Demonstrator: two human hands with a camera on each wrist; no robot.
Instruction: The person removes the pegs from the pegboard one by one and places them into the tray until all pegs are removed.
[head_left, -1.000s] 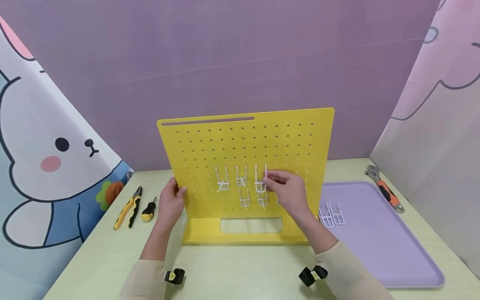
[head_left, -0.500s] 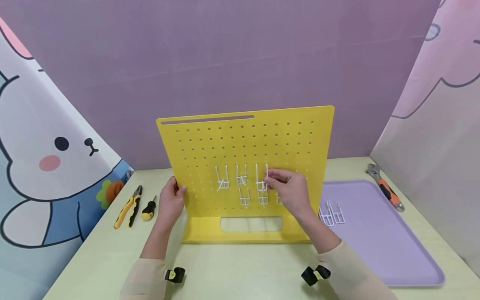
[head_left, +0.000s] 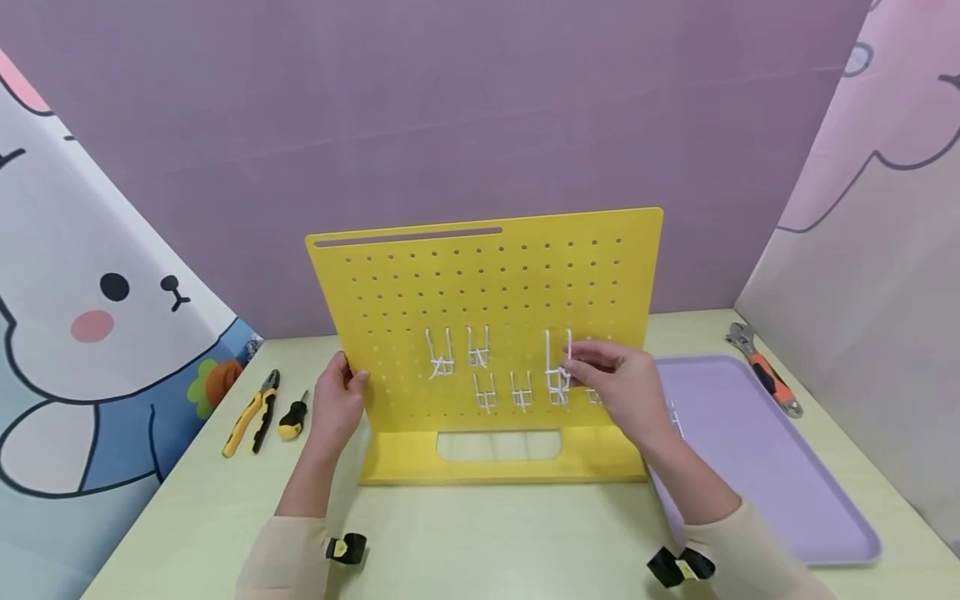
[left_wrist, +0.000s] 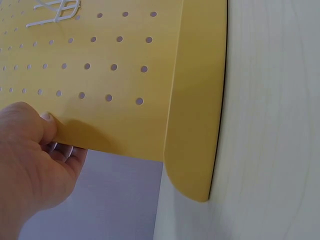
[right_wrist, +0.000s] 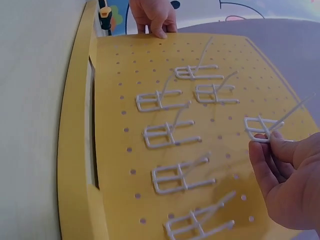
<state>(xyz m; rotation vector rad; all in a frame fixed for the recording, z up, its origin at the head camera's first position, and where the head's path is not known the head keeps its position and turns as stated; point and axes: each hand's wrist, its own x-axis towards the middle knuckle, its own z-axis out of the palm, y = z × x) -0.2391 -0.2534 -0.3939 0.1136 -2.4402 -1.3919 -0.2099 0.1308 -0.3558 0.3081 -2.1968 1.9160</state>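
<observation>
A yellow pegboard (head_left: 420, 400) stands upright on its base on the table. My left hand (head_left: 337, 400) grips its left edge, thumb on the front face and fingers behind, as the left wrist view also shows. Between thumb and fingers my right hand (head_left: 618, 387) pinches a white wire hook (right_wrist: 257, 131), held at the board's face right of the middle. Two more hooks hang in the upper row, the left one (head_left: 440, 364) and its neighbour (head_left: 478, 352). Below runs a row of several hooks, one of them a hook (right_wrist: 167, 135) beside the base; my right hand partly covers the rightmost in the head view.
A purple tray (head_left: 765, 483) lies to the right, with a white hook (head_left: 675, 417) partly hidden by my right arm. Beyond it is an adjustable wrench (head_left: 765, 371). Pliers (head_left: 253, 412) and a short screwdriver (head_left: 293, 417) lie left of the board.
My right hand has moved right along the board with the hook, from above the second lower hook to above the third. The left hand keeps its grip on the edge.
</observation>
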